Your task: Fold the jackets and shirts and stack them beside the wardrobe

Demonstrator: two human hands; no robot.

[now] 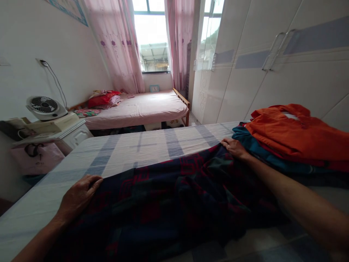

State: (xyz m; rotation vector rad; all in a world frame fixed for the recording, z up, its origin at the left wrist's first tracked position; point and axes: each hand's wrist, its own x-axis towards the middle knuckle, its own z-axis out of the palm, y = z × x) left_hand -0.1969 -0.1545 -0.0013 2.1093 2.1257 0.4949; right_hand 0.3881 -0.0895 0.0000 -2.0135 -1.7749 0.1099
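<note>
1. The pink paper bag (40, 160), with a dark ribbon at its top, stands by the white bedside cabinet (75, 136); what it holds is hidden.
2. The cabinet's front is closed, and a fan (45, 107) sits above it on a pale box (56, 124).
3. The white wardrobe (231, 94) along the right has its doors closed, so its contents are out of sight.
4. The dark patterned garment (155, 203), navy with red maze-like motifs, lies on the near bed (147, 149).
5. Its long axis runs left to right across the bed, the far edge slanting away toward the right; which end is its top, I cannot tell.
6. It is fairly flat at left, rumpled at centre and right.
7. The hands are well apart: the left hand (81, 193) grips the far edge's left end, the right hand (233, 147) its right end.
8. Just beside the right hand, an orange collared shirt (297, 134) tops a pile with a teal garment (261, 154) below.
</note>
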